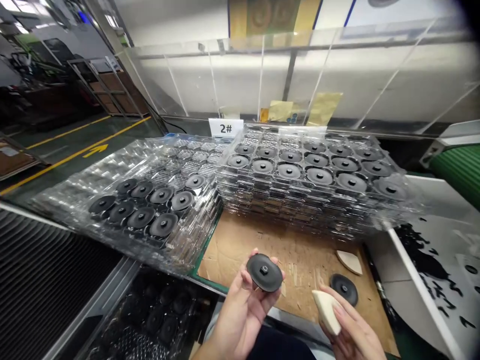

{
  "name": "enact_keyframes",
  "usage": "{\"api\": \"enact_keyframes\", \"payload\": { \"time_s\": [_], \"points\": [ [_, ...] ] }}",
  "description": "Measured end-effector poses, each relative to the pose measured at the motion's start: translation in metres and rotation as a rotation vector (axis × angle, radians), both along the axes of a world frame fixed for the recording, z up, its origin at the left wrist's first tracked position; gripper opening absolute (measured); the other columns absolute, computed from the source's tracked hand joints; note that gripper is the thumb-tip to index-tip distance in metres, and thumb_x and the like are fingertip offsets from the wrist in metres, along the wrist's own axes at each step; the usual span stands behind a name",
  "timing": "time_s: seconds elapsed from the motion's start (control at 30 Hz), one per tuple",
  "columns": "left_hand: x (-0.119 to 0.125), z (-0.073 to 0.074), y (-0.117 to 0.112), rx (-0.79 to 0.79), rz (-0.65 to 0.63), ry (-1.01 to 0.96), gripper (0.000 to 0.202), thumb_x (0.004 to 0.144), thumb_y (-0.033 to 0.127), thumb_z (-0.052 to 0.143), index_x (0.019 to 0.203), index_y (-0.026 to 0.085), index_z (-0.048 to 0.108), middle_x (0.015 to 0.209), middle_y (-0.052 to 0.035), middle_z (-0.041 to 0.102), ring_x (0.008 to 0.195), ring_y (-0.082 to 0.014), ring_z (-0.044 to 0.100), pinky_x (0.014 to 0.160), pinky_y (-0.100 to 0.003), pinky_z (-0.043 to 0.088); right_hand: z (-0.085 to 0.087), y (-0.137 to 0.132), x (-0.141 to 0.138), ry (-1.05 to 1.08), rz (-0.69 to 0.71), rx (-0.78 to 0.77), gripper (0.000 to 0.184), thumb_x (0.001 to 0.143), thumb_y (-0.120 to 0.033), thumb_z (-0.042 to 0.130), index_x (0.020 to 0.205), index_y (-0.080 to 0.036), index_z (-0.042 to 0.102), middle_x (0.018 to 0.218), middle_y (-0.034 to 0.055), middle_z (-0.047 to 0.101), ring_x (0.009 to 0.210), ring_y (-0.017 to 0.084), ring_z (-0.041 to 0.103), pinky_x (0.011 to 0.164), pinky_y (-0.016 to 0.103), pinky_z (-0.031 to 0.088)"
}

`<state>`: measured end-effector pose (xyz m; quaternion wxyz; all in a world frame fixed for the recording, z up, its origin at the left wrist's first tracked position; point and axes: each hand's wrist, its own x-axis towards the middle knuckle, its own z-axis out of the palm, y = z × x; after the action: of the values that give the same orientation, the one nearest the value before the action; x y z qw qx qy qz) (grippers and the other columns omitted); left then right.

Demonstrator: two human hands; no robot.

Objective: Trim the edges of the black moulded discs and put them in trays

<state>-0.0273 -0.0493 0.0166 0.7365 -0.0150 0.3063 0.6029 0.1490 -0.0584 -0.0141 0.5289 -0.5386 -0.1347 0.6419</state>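
My left hand is closed around the rim of a black oval disc, whose raised centre hub faces up. In my right hand is a cream wedge-shaped block, pinched between thumb and fingers; it may be foam, but I cannot tell. The block and the held disc are apart. Just beyond my right hand a second black disc lies on the cardboard sheet. Farther back on the same sheet rests another cream wedge.
Stacked clear plastic trays with black discs stand at the back. Another tray stack, partly filled, is at the left. Below it sits a dark tray of discs. At right, a white bin holds black scraps. A "2#" sign stands behind.
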Motion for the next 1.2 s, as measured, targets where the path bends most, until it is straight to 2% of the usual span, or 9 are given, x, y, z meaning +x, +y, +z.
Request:
{"api": "enact_keyframes", "payload": {
  "time_s": [0.13,0.33,0.43,0.53,0.67,0.77,0.87,1.03,1.2],
  "points": [
    [0.006,-0.020,0.029,-0.221,0.025,0.003,0.049,0.088,0.034,0.052,0.135,0.024,0.042,0.111,-0.0130,0.069,0.099,-0.0246,0.068,0.086,-0.032,0.053,-0.022,0.019,0.006,0.127,-0.051,-0.113,0.048,0.061,-0.037,0.082,0.101,-0.014,0.069,0.041,-0.0095,0.037,0.039,0.002,0.027,0.038,0.012,0.031],
    [0.016,-0.041,0.062,-0.309,-0.047,0.004,0.031,0.091,0.028,0.046,0.117,0.017,0.060,0.113,-0.0124,0.069,0.104,-0.0262,0.065,0.088,-0.034,0.054,-0.032,0.040,0.014,0.039,-0.075,-0.239,0.044,0.056,-0.035,0.084,0.095,-0.017,0.073,0.071,0.0001,0.065,0.042,0.002,0.034,0.038,0.014,0.034],
    [0.022,-0.044,0.075,-0.303,-0.095,0.039,0.026,0.088,0.027,0.053,0.105,0.014,0.067,0.113,-0.0127,0.069,0.106,-0.0271,0.064,0.091,-0.034,0.053,-0.028,0.054,0.016,-0.065,-0.039,-0.209,0.039,0.063,-0.038,0.080,0.094,-0.017,0.074,0.075,0.0021,0.068,0.044,0.004,0.042,0.039,0.014,0.036],
    [0.030,-0.043,0.084,-0.251,-0.146,0.103,0.030,0.078,0.032,0.066,0.104,0.016,0.069,0.113,-0.0119,0.069,0.106,-0.0275,0.064,0.091,-0.035,0.052,-0.015,0.073,0.010,-0.276,0.035,-0.031,0.026,0.075,-0.038,0.070,0.096,-0.022,0.074,0.085,0.0026,0.072,0.068,0.011,0.062,0.058,0.015,0.049],
    [0.037,-0.042,0.090,-0.139,-0.218,0.287,0.048,0.067,0.037,0.076,0.111,0.021,0.066,0.111,-0.0098,0.070,0.101,-0.0242,0.065,0.082,-0.029,0.054,0.011,0.099,-0.009,-0.750,0.264,0.462,0.025,0.087,-0.024,0.055,0.108,-0.023,0.068,0.100,0.0046,0.071,0.088,0.017,0.064,0.077,0.027,0.052],
    [0.036,-0.040,0.094,-0.135,-0.206,0.416,0.044,0.067,0.025,0.077,0.109,0.023,0.067,0.110,-0.0079,0.071,0.098,-0.0209,0.066,0.081,-0.025,0.053,0.027,0.111,-0.019,-0.934,0.464,0.696,0.029,0.089,-0.015,0.045,0.111,-0.015,0.063,0.093,0.0073,0.070,0.082,0.018,0.063,0.073,0.030,0.052],
    [0.032,-0.036,0.094,-0.125,-0.155,0.477,0.044,0.066,0.021,0.077,0.109,0.025,0.067,0.109,-0.0063,0.071,0.095,-0.0192,0.066,0.081,-0.024,0.053,0.035,0.120,-0.022,-0.905,0.673,0.748,0.025,0.089,-0.012,0.044,0.102,-0.017,0.065,0.082,0.0036,0.068,0.070,0.015,0.061,0.064,0.026,0.051],
    [0.028,-0.030,0.092,-0.093,-0.219,0.457,0.040,0.066,0.026,0.078,0.104,0.025,0.070,0.101,-0.0051,0.073,0.094,-0.0195,0.067,0.085,-0.027,0.052,0.032,0.119,-0.031,-0.991,0.388,0.858,0.027,0.090,-0.010,0.044,0.109,-0.010,0.062,0.087,0.0091,0.068,0.077,0.018,0.061,0.072,0.032,0.050],
    [0.025,-0.026,0.093,-0.104,-0.154,0.539,0.047,0.059,0.020,0.081,0.104,0.027,0.069,0.103,-0.0029,0.073,0.096,-0.0191,0.066,0.084,-0.024,0.052,0.032,0.114,-0.034,-0.921,0.454,0.827,0.022,0.087,-0.008,0.047,0.102,-0.012,0.064,0.083,0.0061,0.068,0.071,0.015,0.062,0.065,0.026,0.051]
  ]
}}
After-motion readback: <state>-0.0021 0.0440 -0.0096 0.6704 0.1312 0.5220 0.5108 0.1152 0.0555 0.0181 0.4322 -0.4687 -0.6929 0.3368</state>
